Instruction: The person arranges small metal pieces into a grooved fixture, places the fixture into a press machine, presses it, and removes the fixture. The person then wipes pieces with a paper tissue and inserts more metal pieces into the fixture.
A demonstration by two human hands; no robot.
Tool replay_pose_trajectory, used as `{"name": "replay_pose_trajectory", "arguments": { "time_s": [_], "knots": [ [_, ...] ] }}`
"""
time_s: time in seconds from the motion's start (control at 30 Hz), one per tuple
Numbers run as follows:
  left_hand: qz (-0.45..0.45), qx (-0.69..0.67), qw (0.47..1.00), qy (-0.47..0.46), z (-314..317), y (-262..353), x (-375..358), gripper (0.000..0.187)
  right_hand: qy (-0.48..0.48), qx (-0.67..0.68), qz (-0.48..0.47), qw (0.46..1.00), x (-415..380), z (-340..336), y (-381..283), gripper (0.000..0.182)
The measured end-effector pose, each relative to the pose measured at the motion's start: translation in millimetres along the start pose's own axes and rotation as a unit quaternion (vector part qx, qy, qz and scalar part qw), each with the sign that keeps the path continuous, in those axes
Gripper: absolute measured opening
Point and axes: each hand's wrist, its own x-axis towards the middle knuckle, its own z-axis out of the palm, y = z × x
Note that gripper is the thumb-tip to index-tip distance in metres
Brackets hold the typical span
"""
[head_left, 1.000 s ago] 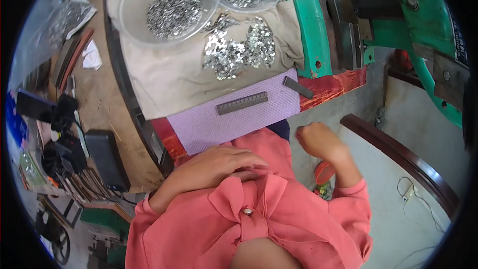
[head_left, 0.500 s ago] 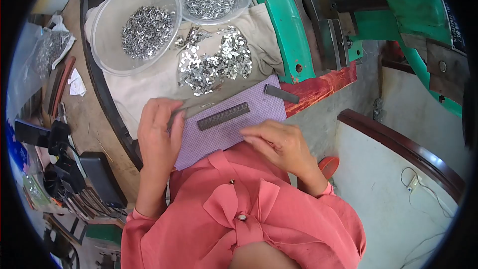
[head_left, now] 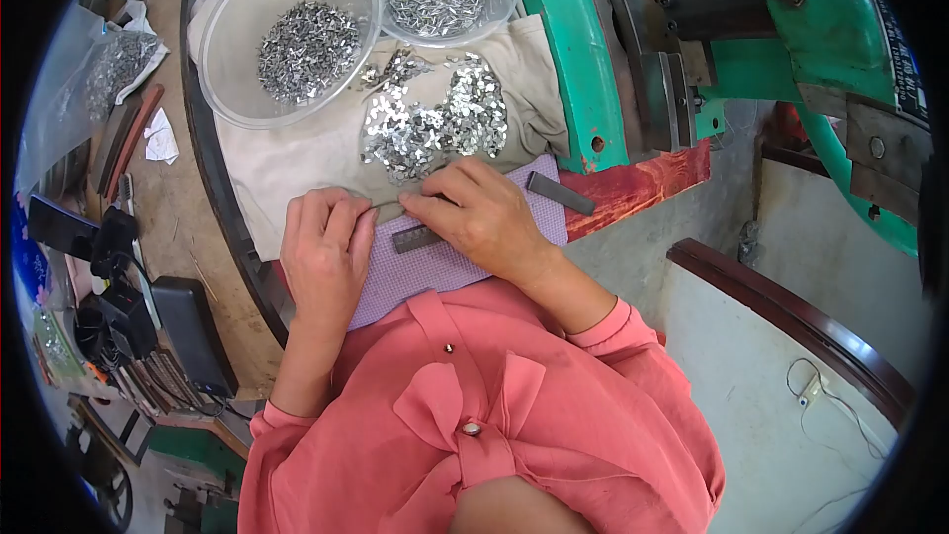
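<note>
My left hand point(head_left: 326, 249) is closed near the left edge of a purple woven cloth point(head_left: 390, 289), thumb and index finger pressed together. My right hand point(head_left: 484, 220) reaches over the cloth, its fingers curled and drawn together beside the front of a pile of small shiny metal pieces point(head_left: 435, 124). What either hand pinches is too small or hidden to make out. Beneath the right hand lies a dark slotted metal bar point(head_left: 415, 238), only its left end showing. A short dark flat bar point(head_left: 560, 193) rests at the cloth's right corner.
Two clear plastic bowls point(head_left: 213, 69) of small metal parts stand behind the pile on a beige cloth point(head_left: 262, 173). A green machine point(head_left: 583, 79) rises at the right. On the wooden table point(head_left: 232, 287) at left are a black case point(head_left: 193, 336) and a white paper scrap point(head_left: 160, 136).
My right hand has moved up and left across the slotted bar, now covering most of it. My left hand stays near the same place. The view has shifted slightly.
</note>
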Motion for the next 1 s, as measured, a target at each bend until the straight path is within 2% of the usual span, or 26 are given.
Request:
{"name": "replay_pose_trajectory", "arguments": {
  "time_s": [0.13, 0.33, 0.5, 0.73, 0.8, 0.93, 1.0],
  "knots": [
    [0.013, 0.004, 1.0, 0.003, 2, 0, -2, 0.019, 0.008, 0.025, -0.032, 0.999, 0, -1, 6, 0.026],
    [-0.005, -0.059, 0.998, 0.014, -3, -3, -3, 0.019, -0.05, 0.046, -0.042, 0.997, 10, -8, 7, 0.018],
    [-0.014, -0.105, 0.994, -0.001, -7, 1, 5, 0.017, -0.127, -0.025, 0.029, 0.991, 23, -12, -9, 0.012],
    [-0.001, -0.115, 0.993, 0.014, -8, 7, 15, 0.018, -0.126, 0.083, 0.056, 0.987, 17, -13, 3, 0.01],
    [-0.027, -0.147, 0.989, 0.014, -9, 6, 15, 0.018, -0.098, 0.128, 0.075, 0.984, 16, -13, 3, 0.011],
    [-0.018, -0.141, 0.99, 0.013, -18, 17, 28, 0.019, -0.111, 0.115, 0.087, 0.983, 17, -14, 0, 0.012],
    [0.028, -0.115, 0.992, 0.037, -22, 22, 40, 0.02, -0.138, 0.06, 0.087, 0.985, 20, -17, -4, 0.013]
  ]
}}
